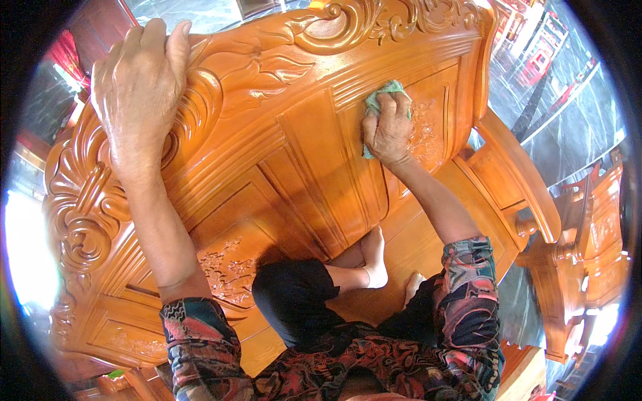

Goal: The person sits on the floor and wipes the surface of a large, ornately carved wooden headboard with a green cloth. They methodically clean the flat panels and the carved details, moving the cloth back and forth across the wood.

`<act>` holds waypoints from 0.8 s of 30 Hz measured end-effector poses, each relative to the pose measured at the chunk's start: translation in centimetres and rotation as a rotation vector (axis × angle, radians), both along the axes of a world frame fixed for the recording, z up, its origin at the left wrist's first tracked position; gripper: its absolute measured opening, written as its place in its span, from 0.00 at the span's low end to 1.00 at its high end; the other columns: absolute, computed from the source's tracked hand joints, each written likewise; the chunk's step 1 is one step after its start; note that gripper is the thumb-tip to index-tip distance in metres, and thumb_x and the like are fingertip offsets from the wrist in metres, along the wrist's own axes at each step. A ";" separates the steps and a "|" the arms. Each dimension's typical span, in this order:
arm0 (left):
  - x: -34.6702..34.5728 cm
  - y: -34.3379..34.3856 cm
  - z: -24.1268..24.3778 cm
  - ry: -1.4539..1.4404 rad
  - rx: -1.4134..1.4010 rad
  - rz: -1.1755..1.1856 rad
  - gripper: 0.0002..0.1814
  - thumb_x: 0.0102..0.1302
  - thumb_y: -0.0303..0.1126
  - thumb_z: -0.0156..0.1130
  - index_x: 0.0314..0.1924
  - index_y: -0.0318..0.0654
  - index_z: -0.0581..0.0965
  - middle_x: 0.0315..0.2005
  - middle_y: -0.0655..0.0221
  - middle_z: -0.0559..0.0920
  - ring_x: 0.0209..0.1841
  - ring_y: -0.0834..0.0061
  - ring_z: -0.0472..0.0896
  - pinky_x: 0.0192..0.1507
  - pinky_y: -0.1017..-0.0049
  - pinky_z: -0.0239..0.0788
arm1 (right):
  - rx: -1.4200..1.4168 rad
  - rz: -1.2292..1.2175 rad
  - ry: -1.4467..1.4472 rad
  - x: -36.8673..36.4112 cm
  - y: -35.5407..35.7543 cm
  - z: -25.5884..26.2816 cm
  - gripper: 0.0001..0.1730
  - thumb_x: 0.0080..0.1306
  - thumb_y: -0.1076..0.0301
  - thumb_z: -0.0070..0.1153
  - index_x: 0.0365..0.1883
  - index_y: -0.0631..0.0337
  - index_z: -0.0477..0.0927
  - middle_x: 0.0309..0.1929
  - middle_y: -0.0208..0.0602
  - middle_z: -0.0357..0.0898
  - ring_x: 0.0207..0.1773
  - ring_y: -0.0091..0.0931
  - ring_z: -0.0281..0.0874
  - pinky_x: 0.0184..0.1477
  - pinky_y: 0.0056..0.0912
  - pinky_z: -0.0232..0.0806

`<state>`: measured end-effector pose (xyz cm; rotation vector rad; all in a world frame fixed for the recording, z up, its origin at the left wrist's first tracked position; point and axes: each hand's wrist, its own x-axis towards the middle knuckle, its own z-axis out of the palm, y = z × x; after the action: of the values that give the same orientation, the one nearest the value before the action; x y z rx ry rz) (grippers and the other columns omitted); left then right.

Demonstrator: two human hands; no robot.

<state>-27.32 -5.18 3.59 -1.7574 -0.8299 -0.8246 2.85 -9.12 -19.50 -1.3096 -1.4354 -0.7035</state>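
A carved wooden bench backrest [311, 145] with a glossy orange-brown finish stretches before me. My right hand [388, 128] presses a crumpled green cloth [388, 86] against its flat panel, just left of a floral relief [424, 128]. The cloth shows above and below my bent fingers. My left hand [140, 95] grips the top rail [200, 95] at the carved crest; its fingertips curl over the edge, partly out of sight. On the bench seat [426, 235] rest my bare feet, one [375, 258] close to the foot of the backrest.
A curved wooden armrest [526, 185] bounds the seat on the right. Beyond it stands another carved wooden chair [577, 265] on the dark veined floor [572, 110]. A red curtain [67, 55] hangs at upper left, above bright light on the left.
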 end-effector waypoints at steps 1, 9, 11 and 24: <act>0.0 0.0 0.0 0.007 0.001 0.009 0.22 0.72 0.50 0.51 0.31 0.39 0.77 0.26 0.62 0.81 0.32 0.59 0.82 0.36 0.62 0.70 | -0.002 0.001 0.004 0.0 -0.1 0.0 0.21 0.57 0.73 0.55 0.51 0.62 0.70 0.49 0.56 0.67 0.46 0.51 0.73 0.42 0.48 0.73; -0.1 -0.1 0.0 0.015 0.037 0.008 0.22 0.72 0.49 0.52 0.30 0.38 0.77 0.25 0.61 0.81 0.32 0.59 0.82 0.36 0.62 0.71 | -0.014 0.007 -0.012 0.1 -0.1 -0.2 0.22 0.58 0.72 0.56 0.52 0.61 0.70 0.51 0.56 0.66 0.46 0.50 0.73 0.42 0.48 0.73; -0.1 -0.1 0.0 0.017 0.030 0.002 0.22 0.72 0.49 0.51 0.30 0.38 0.77 0.25 0.61 0.81 0.32 0.60 0.82 0.36 0.62 0.71 | -0.013 0.013 -0.012 0.1 -0.1 -0.2 0.22 0.58 0.72 0.56 0.52 0.61 0.69 0.51 0.55 0.66 0.46 0.51 0.73 0.42 0.48 0.73; -0.2 -0.1 -0.1 0.029 0.048 0.027 0.22 0.73 0.49 0.51 0.30 0.40 0.77 0.25 0.63 0.81 0.32 0.62 0.83 0.36 0.64 0.71 | 0.015 -0.017 -0.031 0.0 0.1 -0.3 0.24 0.54 0.72 0.57 0.52 0.61 0.70 0.50 0.52 0.66 0.44 0.47 0.75 0.38 0.46 0.74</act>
<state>-27.54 -5.23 3.52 -1.7088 -0.8073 -0.7930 2.90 -9.07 -19.82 -1.3063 -1.4429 -0.7478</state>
